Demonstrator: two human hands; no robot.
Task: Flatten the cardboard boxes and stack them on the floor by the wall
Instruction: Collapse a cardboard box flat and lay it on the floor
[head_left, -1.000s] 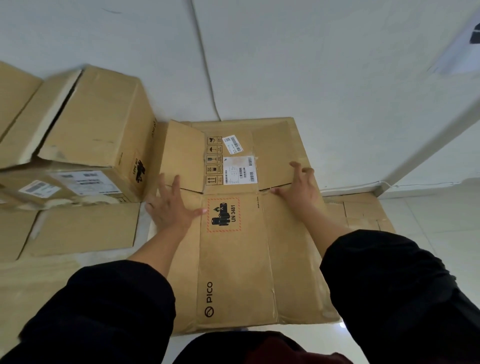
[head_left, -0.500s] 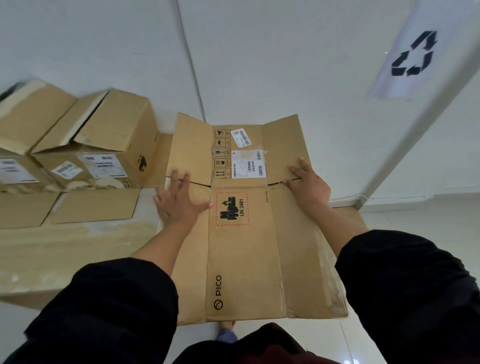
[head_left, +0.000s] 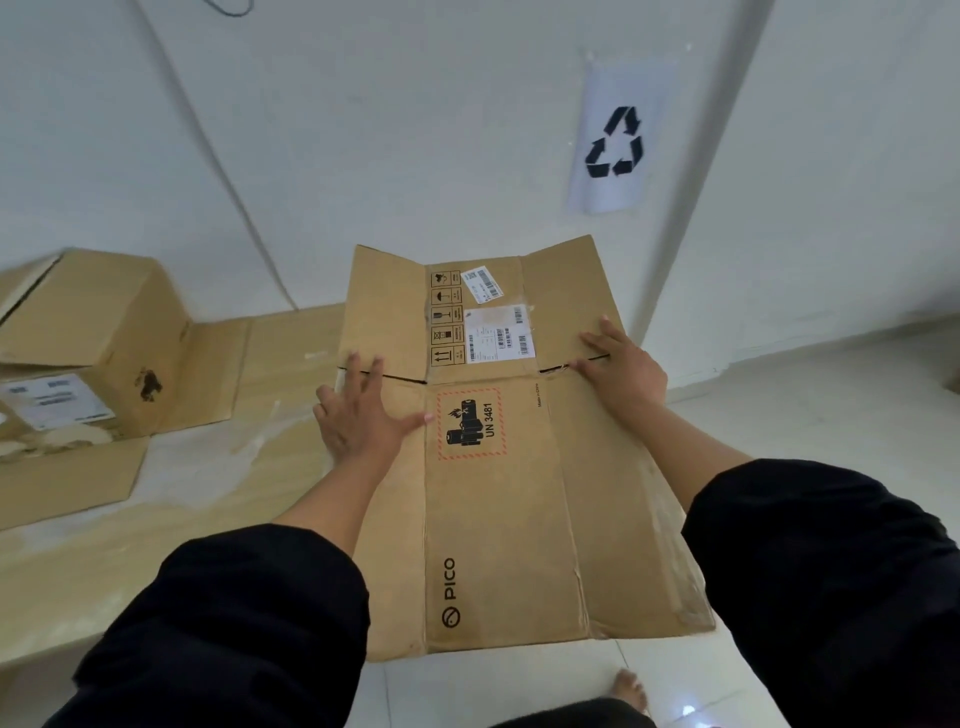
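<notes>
A flattened brown cardboard box (head_left: 498, 519) printed PICO and UN 3481 lies in front of me, its far flaps bent upward toward the white wall. My left hand (head_left: 358, 415) rests flat with spread fingers on its left part, at the slit between panel and flap. On the right side, my right hand (head_left: 623, 369) lies with straight fingers across the other slit. The box's near end sticks out over the tiled floor (head_left: 831, 395). An unflattened box (head_left: 93, 322) with open flaps stands on the beige table (head_left: 208, 493) to the left.
A recycling sign (head_left: 615, 140) hangs on the wall above the right side. A thin cable (head_left: 223, 171) runs down the wall. A bare foot (head_left: 631, 691) stands on the floor below the box's near edge.
The flattened box has shifted right, away from the standing boxes and toward the floor, with its far flaps tilting up more. Both hands keep their places on it.
</notes>
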